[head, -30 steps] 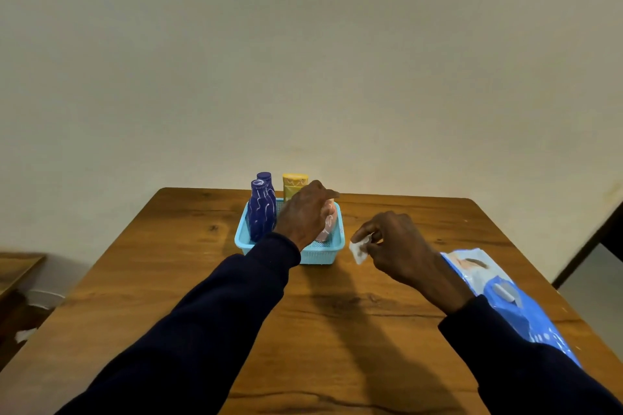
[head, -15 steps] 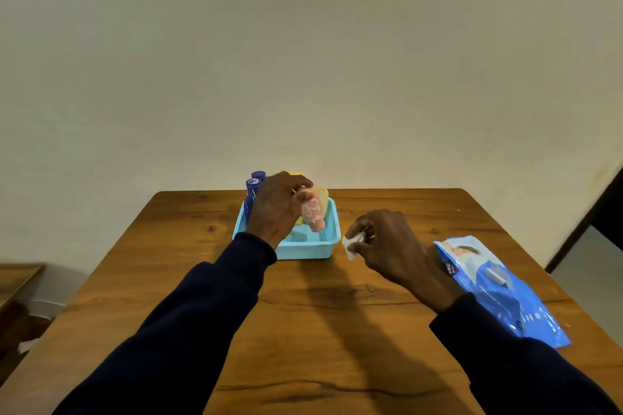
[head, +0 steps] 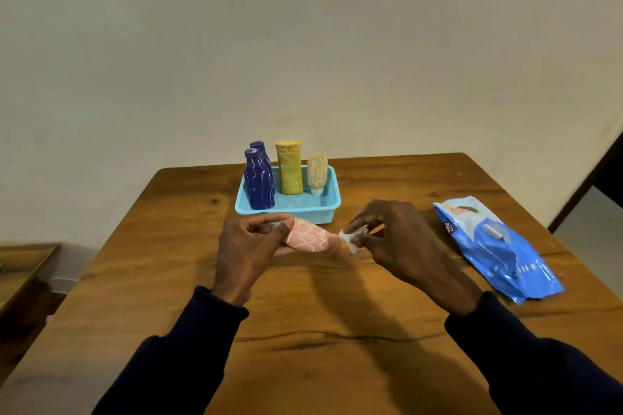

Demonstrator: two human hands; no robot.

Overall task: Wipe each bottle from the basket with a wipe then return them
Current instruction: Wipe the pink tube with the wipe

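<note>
pink bottle: out of the basket, held above the table just in front of it; it lies nearly level, with white wavy lines along its body.
left hand: fingers and thumb curl round the left end of the pink bottle and carry it.
wipe: a small white crumpled wad at the right end of the pink bottle, seemingly touching it.
right hand: thumb and fingertips pinch the wipe; the other fingers are loosely bent and hold nothing else.
basket: light blue, low-walled, on the far middle of the table, just behind both hands.
dark blue bottles: two, upright at the left end of the basket, one behind the other.
yellow bottle: upright toward the back of the basket, just right of the blue pair.
cream bottle: smaller, standing on its white cap, just right of the yellow bottle.
wipes pack: blue, lying flat on the table right of the right hand, apart from the basket.
sleeves: dark navy, covering both forearms to the wrists.
table: brown wood with visible grain.
wall: plain and pale behind the table.
</note>
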